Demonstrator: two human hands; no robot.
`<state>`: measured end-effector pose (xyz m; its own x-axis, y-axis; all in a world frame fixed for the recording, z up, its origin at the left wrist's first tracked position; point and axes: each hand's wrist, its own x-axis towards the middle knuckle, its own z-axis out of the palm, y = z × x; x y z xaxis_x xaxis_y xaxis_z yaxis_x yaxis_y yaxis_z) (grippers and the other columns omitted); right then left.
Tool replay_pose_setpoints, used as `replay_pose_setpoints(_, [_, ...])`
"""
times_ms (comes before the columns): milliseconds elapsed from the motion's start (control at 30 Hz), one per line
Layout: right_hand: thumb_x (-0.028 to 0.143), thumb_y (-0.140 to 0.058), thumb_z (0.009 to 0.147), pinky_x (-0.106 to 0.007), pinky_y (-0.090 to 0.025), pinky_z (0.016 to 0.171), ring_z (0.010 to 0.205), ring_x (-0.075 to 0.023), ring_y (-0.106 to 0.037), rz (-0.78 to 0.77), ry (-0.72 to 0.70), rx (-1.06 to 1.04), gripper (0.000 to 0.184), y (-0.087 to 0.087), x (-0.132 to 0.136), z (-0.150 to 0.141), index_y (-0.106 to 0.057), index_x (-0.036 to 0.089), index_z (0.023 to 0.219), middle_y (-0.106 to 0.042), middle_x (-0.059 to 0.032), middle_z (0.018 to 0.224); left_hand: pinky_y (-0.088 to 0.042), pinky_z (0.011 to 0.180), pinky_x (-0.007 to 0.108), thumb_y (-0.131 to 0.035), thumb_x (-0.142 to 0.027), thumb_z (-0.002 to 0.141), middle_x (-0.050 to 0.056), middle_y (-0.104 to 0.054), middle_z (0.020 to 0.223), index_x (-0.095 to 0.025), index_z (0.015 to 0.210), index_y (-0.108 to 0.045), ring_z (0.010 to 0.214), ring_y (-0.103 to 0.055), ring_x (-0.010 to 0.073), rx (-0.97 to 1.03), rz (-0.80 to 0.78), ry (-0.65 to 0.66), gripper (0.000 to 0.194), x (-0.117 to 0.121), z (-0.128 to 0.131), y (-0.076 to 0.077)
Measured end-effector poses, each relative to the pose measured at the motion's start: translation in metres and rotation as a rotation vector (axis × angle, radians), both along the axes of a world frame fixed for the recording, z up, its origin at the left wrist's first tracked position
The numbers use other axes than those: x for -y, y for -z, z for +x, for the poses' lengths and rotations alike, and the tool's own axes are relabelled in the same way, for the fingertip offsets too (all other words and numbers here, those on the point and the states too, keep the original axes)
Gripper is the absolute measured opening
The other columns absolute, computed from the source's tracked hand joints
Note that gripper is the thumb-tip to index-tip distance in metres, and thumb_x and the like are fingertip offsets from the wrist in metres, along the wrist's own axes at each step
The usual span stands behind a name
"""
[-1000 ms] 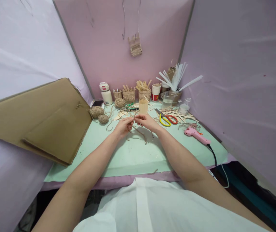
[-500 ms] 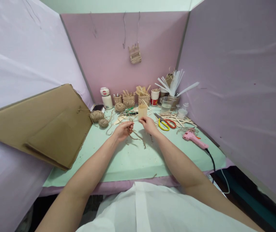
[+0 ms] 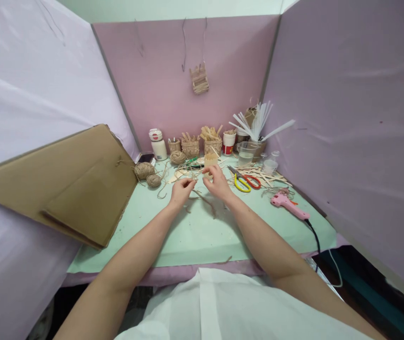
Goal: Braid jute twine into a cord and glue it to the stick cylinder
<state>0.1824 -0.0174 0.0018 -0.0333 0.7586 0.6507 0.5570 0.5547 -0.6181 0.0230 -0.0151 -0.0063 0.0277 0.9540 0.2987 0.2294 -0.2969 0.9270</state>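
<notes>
My left hand (image 3: 181, 192) is closed in a pinch above the green tabletop, with a thin bit of jute twine (image 3: 197, 179) at its fingertips. Close by on its right, my right hand (image 3: 218, 183) has its thumb and curved fingers apart, with nothing visible between them. Just behind that hand stands a small pale container made of wooden sticks (image 3: 210, 159), its lower part partly hidden by the fingers. Brown cut pieces of twine (image 3: 207, 203) lie below and between the hands.
Twine balls (image 3: 144, 170) and a large cardboard sheet (image 3: 92, 189) are at left. Baskets of wooden sticks (image 3: 212, 145) line the back. Right of my hands lie scissors (image 3: 243, 182), loose wooden strips (image 3: 265, 177) and a pink glue gun (image 3: 289, 206) with its cord.
My right hand has opened its fingers and lifted slightly from its pinch near the stick container. My left hand stays pinched, its fingers turned a little. The whole view has shifted slightly.
</notes>
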Motion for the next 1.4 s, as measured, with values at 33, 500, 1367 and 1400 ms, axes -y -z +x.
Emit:
replay_pose_setpoints(33, [0.024,-0.055,0.073,-0.032,-0.042,0.080,0.084,-0.0179,-0.051,-0.047,0.010,-0.032,0.016,0.000,0.001,-0.003,-0.060,0.017,0.087,-0.057,-0.0062,0.092,-0.033,0.056,0.024,-0.064,-0.034,0.070,-0.001,-0.056,0.059,-0.015,0.067,-0.065,0.055,-0.043,0.0099,-0.045,0.064,-0.027,0.019,0.002,0.000,-0.001])
replay_pose_setpoints(500, [0.030,-0.056,0.072,-0.027,-0.043,0.071,0.072,-0.0131,-0.055,-0.364,-0.170,-0.348,0.015,0.003,-0.001,-0.010,-0.061,0.017,0.077,-0.063,-0.0013,0.076,-0.037,0.065,0.024,-0.057,-0.024,0.074,0.001,-0.062,0.069,-0.018,0.076,-0.067,0.067,-0.050,0.0140,-0.140,0.125,0.004,0.012,0.004,0.002,0.000])
replay_pose_setpoints(1367, [0.030,-0.063,0.062,-0.024,-0.041,0.056,0.060,-0.0110,-0.052,-0.461,-0.117,-0.462,0.022,0.011,-0.006,-0.014,-0.056,0.017,0.079,-0.058,0.0025,0.065,-0.029,0.056,0.023,-0.060,-0.032,0.073,-0.002,-0.052,0.057,-0.016,0.069,-0.068,0.056,-0.040,0.0107,-0.168,0.076,0.052,0.018,0.007,0.002,0.002])
replay_pose_setpoints(1400, [0.029,-0.063,0.062,-0.024,-0.041,0.056,0.060,-0.0110,-0.052,-0.466,-0.113,-0.460,0.021,0.011,-0.006,-0.015,-0.056,0.017,0.078,-0.058,0.0024,0.065,-0.030,0.056,0.023,-0.060,-0.031,0.073,-0.002,-0.052,0.057,-0.016,0.068,-0.068,0.057,-0.040,0.0109,-0.171,0.082,0.042,0.018,0.007,0.002,0.001])
